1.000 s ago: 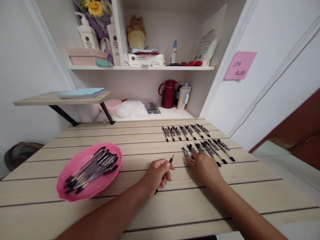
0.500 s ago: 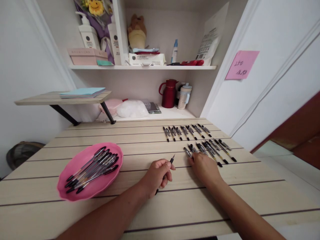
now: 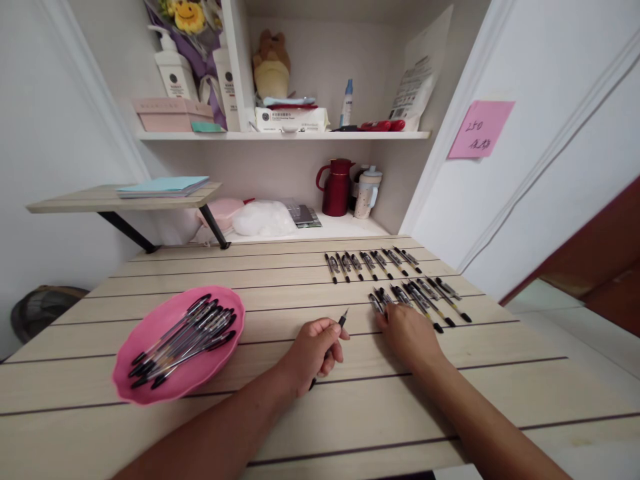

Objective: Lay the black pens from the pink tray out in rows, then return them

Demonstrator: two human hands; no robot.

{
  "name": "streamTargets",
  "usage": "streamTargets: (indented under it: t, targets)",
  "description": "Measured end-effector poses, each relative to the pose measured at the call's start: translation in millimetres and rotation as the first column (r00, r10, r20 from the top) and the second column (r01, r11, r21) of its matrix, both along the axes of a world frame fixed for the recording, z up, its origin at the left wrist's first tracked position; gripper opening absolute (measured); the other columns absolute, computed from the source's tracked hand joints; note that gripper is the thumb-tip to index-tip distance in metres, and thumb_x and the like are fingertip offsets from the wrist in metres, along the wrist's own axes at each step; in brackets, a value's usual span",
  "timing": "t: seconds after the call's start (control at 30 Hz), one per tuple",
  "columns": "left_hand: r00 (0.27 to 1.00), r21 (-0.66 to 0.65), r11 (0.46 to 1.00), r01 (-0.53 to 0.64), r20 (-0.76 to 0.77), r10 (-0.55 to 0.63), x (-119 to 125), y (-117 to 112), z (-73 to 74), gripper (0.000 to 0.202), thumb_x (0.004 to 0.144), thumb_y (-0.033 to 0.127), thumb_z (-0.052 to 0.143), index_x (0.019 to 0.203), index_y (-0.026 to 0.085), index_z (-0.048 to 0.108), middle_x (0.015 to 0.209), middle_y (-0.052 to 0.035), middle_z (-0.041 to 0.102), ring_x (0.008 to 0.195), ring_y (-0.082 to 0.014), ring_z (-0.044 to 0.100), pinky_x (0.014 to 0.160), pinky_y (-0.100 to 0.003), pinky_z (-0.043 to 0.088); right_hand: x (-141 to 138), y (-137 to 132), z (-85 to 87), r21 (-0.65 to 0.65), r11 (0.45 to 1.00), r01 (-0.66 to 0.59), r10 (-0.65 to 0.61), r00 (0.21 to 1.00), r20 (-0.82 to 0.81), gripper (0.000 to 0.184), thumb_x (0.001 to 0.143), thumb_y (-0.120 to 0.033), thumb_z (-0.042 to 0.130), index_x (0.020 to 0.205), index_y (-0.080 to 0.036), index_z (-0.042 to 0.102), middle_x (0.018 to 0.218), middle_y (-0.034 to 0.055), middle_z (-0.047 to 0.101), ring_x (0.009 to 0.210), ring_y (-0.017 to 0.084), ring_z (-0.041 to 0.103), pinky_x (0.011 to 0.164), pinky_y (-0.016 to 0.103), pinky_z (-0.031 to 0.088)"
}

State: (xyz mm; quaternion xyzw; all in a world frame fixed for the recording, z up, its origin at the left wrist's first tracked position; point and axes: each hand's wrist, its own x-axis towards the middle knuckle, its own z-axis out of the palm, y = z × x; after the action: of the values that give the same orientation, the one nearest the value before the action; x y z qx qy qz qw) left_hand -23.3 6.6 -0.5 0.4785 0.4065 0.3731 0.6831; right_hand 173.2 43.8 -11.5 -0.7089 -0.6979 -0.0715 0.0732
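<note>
My left hand (image 3: 316, 355) is closed around a black pen (image 3: 342, 321), its bare tip pointing up and away from me and its other end showing below the palm. To its right, my right hand (image 3: 411, 333) is bent down over the left end of the nearer row of pens (image 3: 425, 298). Its fingertips are at a short pen cap (image 3: 376, 304) with a dark end; the fingers partly hide it. Short cap-like pieces lie beside the pens there. Farther back runs a second row of pens (image 3: 373, 265).
A pink scalloped bowl (image 3: 123, 373) on the left holds several capped black pens (image 3: 185, 340). A small raised shelf (image 3: 95, 199) with papers stands behind it. At the back are a red thermos jug (image 3: 337, 188) and a light tumbler (image 3: 367, 193).
The cap at my right fingertips has shifted very slightly. My left hand keeps its hold on the pen, and the view has moved a little.
</note>
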Motion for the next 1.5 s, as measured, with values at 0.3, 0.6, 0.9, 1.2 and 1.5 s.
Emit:
streamTargets:
  t: [0.3, 0.6, 0.9, 1.2, 1.5]
  targets:
    - [0.980, -0.081, 0.993, -0.089, 0.171, 0.102, 2, 1, -2.2, 0.023, 0.078, 0.038, 0.049, 0.083, 0.015, 0.052, 0.057, 0.0036, 0.051, 0.035, -0.0037, 0.039, 0.035, -0.017, 0.024, -24, -32, 17.0, 0.002, 0.989, -0.146, 0.139, 0.935, -0.325, 0.032, 0.083, -0.032, 0.039, 0.059, -0.017, 0.055, 0.059, 0.0047, 0.060, 0.054, 0.014, 0.052, 0.050, 0.024, 0.029]
    - [0.778, -0.249, 0.941, -0.231, 0.534, 0.332, 5, 4, -0.5, 0.013, 0.075, 0.022, 0.058, 0.085, 0.015, 0.054, 0.077, -0.0035, 0.059, 0.072, -0.0124, 0.058, 0.073, -0.028, 0.044, -70, -68, 9.4, 0.011, 0.944, -0.330, 0.189, 0.512, -0.838, 0.022, 0.075, -0.030, 0.048, 0.058, -0.017, 0.054, 0.053, -0.0011, 0.055, 0.050, 0.011, 0.046, 0.048, 0.020, 0.033]
    - [0.816, -0.260, 0.951, -0.167, 0.505, 0.282, 4, 3, -2.2, 0.028, 0.076, 0.029, 0.058, 0.101, 0.017, 0.054, 0.103, -0.0116, 0.060, 0.099, -0.0219, 0.056, 0.091, -0.039, 0.037, -47, -55, 7.3, 0.043, 0.971, -0.235, 0.216, 0.791, -0.572, 0.023, 0.078, -0.023, 0.041, 0.063, -0.017, 0.058, 0.060, 0.0024, 0.062, 0.054, 0.013, 0.052, 0.050, 0.022, 0.032]
    - [0.894, -0.216, 0.970, -0.110, 0.405, 0.191, 0, 4, -3.4, 0.030, 0.075, 0.033, 0.058, 0.097, 0.014, 0.058, 0.097, -0.0134, 0.062, 0.091, -0.0219, 0.058, 0.086, -0.040, 0.039, -15, -36, -1.9, 0.023, 1.000, 0.016, -0.014, 0.998, -0.064, 0.017, 0.082, -0.022, 0.043, 0.071, -0.017, 0.056, 0.076, 0.0076, 0.065, 0.063, 0.016, 0.059, 0.050, 0.024, 0.028]
    - [0.920, -0.180, 0.979, -0.092, 0.361, 0.153, 1, 3, -2.9, 0.027, 0.075, 0.033, 0.057, 0.092, 0.012, 0.058, 0.086, -0.0114, 0.063, 0.080, -0.0187, 0.059, 0.078, -0.035, 0.042, -18, -39, 0.1, 0.009, 0.999, 0.052, -0.052, 0.998, -0.034, 0.020, 0.084, -0.023, 0.040, 0.075, -0.016, 0.056, 0.077, 0.0090, 0.065, 0.063, 0.018, 0.062, 0.049, 0.026, 0.029]
